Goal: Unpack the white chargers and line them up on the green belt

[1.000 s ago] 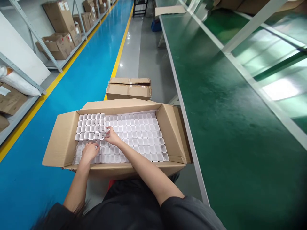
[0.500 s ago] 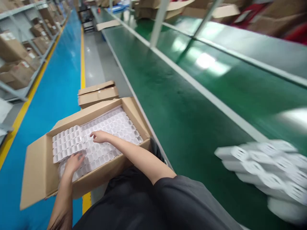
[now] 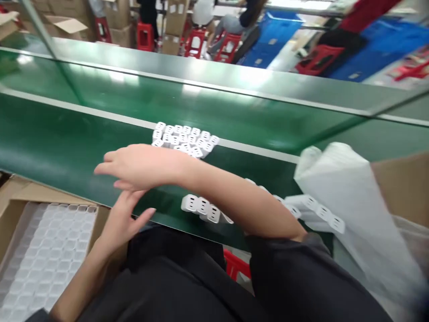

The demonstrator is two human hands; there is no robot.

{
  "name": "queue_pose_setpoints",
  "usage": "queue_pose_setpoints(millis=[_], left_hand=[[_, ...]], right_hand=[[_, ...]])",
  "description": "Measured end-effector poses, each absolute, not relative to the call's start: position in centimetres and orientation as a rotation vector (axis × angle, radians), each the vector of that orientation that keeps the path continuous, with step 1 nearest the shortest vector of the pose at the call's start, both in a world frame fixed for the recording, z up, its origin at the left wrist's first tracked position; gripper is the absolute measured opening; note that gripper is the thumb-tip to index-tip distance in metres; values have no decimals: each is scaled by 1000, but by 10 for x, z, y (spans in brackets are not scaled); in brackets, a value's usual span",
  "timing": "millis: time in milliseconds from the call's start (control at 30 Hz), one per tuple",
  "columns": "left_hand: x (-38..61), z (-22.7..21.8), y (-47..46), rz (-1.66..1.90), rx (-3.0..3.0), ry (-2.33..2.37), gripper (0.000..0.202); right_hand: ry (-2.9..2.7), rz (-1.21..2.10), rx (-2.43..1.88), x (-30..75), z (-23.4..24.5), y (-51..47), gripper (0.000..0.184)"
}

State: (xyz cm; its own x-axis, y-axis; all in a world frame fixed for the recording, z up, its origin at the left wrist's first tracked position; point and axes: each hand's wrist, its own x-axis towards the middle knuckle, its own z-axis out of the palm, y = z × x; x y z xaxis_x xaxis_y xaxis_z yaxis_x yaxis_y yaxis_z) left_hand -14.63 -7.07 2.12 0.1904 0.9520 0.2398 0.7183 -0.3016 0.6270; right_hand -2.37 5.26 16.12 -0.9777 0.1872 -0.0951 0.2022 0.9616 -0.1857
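My right hand [image 3: 142, 165] reaches across over the green belt, fingers loosely stretched and nothing visible in them. Just below it, partly covered by it, is my left hand [image 3: 124, 219] with its thumb spread from the fingers, holding nothing I can see. Beyond my right forearm stands a cluster of white charger housings [image 3: 183, 137] with dark slots in their end faces. A short row of the same housings [image 3: 203, 206] lies on the near side of that forearm. More housings [image 3: 321, 214] lie to the right. A cardboard box [image 3: 98, 223] at lower left holds a white tray of cells [image 3: 50, 250].
The green conveyor belt [image 3: 40, 129] runs across in front of me, with a metal rail behind it. A white plastic bag [image 3: 342, 179] and cardboard are at the right. Red stools [image 3: 145, 36], blue bins [image 3: 268, 40] and seated people are beyond.
My view has swung right from the box to the belt. Both hands have left the tray and come together over the belt's near side.
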Motion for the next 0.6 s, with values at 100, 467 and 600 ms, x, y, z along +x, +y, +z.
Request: queue_pose_setpoints(millis=[100, 467, 600], left_hand=[[-87, 9, -35, 710, 2298, 1176, 67], [-9, -9, -14, 472, 2833, 892, 65], [-1, -10, -20, 532, 2902, 962, 60]], right_hand=[[3100, -446, 692, 70, 149, 56, 39], [2813, -1302, 1728, 243, 30, -65, 57], [2756, -1649, 1963, 233, -15, -83, 49]])
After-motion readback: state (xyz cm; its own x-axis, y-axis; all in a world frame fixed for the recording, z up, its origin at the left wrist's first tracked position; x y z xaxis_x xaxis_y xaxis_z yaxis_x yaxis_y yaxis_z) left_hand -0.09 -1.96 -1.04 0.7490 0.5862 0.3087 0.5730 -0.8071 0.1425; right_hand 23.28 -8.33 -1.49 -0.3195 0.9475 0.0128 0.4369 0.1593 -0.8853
